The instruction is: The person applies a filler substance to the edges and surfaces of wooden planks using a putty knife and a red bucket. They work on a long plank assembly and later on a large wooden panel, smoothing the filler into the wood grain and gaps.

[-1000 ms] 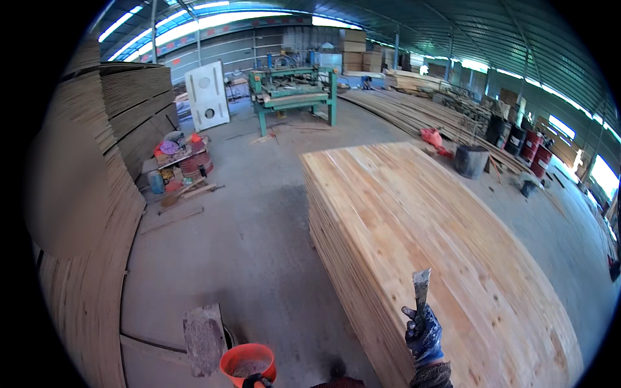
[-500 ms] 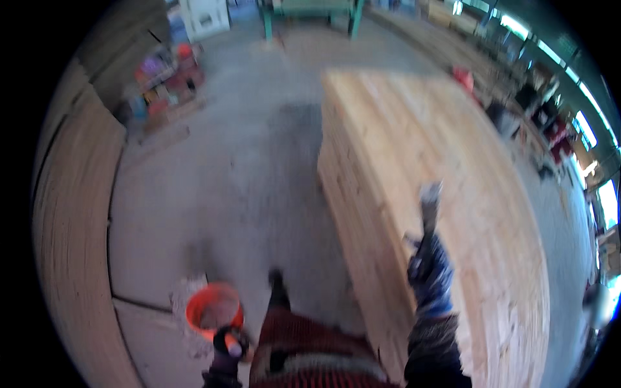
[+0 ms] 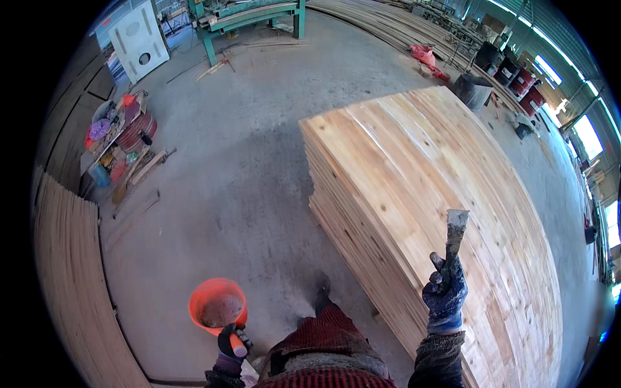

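My left hand [image 3: 231, 341], in a dark glove, is closed round the handle of an orange plastic dipper [image 3: 206, 294]. Greyish-brown stuff lies in the bottom of the dipper, which hangs above the floor at my left side. My right hand [image 3: 445, 299], in a blue, smeared glove, grips a putty knife [image 3: 457, 227] with its wide blade pointing up and away from me. The blade has pale residue on it. Behind the knife lies the knotty, light top board of a tall stack of wood panels [image 3: 401, 168]; the blade seems apart from the board.
Another panel stack [image 3: 68, 271] stands along the left. Farther back are a heap of rags and tools [image 3: 123, 139], a white panel with round holes [image 3: 138, 42] and a green machine [image 3: 252, 16]. A black bucket [image 3: 471, 92] and red drums [image 3: 532, 101] stand beyond the stack at right.
My view has shifted, and the far floor and green machine show more fully. Both hands keep their holds; the putty knife appears farther right and lower in view.
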`<state>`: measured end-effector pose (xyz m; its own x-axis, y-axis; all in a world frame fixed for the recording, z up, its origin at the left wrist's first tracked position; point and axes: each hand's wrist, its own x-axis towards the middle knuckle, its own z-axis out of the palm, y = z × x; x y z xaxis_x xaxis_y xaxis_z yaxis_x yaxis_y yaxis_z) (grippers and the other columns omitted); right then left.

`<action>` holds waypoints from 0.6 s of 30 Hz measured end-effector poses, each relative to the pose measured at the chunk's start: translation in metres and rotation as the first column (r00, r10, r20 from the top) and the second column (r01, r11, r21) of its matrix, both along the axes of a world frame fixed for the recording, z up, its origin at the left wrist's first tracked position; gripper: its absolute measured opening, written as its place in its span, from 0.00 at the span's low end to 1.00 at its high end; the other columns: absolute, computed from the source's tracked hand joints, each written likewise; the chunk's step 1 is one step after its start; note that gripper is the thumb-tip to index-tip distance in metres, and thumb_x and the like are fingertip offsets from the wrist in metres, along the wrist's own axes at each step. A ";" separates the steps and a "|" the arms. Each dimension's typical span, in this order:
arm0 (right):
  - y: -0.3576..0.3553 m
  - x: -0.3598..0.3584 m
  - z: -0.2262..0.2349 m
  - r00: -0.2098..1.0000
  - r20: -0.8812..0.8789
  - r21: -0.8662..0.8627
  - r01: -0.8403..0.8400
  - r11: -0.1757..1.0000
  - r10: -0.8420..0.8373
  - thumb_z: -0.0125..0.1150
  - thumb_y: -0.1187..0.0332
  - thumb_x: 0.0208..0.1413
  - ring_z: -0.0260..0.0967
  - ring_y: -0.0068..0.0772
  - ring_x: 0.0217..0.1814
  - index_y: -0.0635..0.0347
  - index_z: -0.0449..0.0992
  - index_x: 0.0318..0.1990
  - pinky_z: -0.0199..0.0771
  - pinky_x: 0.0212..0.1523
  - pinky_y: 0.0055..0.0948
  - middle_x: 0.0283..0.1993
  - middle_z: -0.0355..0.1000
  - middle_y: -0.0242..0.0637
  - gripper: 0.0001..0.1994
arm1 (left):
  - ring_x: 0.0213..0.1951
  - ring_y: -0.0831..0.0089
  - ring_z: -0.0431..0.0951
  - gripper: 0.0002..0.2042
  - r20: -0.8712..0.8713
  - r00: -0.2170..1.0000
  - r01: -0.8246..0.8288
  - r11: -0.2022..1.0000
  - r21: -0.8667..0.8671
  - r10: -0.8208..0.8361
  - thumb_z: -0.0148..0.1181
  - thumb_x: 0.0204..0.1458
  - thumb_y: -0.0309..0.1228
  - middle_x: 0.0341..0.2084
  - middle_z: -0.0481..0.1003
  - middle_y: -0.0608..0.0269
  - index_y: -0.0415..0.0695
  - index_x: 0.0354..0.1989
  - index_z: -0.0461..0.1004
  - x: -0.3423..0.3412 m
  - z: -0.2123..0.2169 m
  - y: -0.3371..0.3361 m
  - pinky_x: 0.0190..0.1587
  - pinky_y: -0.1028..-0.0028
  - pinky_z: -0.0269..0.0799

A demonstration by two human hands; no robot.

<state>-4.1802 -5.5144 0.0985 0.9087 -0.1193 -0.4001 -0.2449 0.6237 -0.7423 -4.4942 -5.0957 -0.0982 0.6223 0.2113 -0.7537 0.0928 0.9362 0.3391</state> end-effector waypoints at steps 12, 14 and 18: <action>0.154 0.264 -0.060 1.000 -0.023 0.252 0.000 0.968 0.006 0.48 0.55 0.65 0.64 0.16 0.23 0.51 0.70 0.56 0.62 0.17 0.15 0.48 0.76 0.39 0.17 | 0.20 0.69 0.72 0.13 0.116 0.993 0.018 0.985 0.169 -0.038 0.54 0.53 0.40 0.16 0.70 0.65 0.42 0.35 0.70 0.271 0.028 0.145 0.26 0.68 0.69; 0.177 0.314 -0.042 1.000 0.015 0.256 -0.010 0.967 0.006 0.48 0.56 0.65 0.64 0.16 0.24 0.50 0.70 0.57 0.62 0.18 0.15 0.48 0.76 0.40 0.18 | 0.21 0.71 0.72 0.13 0.050 0.995 -0.087 0.996 -0.013 0.087 0.55 0.53 0.39 0.17 0.71 0.66 0.41 0.38 0.71 0.329 0.044 0.168 0.27 0.69 0.70; 0.200 0.372 -0.022 0.994 0.098 0.243 0.016 0.970 -0.041 0.49 0.57 0.64 0.65 0.16 0.24 0.50 0.69 0.59 0.63 0.18 0.14 0.49 0.75 0.42 0.18 | 0.22 0.76 0.73 0.16 0.030 0.997 -0.072 0.995 -0.070 0.074 0.60 0.50 0.37 0.18 0.72 0.71 0.38 0.42 0.73 0.398 0.036 0.219 0.28 0.72 0.71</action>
<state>-3.8079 -5.3140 0.0767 0.9438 -0.0568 -0.3257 -0.1555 0.7931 -0.5889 -4.0960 -4.8764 -0.0624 0.6317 0.2054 -0.7475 0.0134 0.9612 0.2754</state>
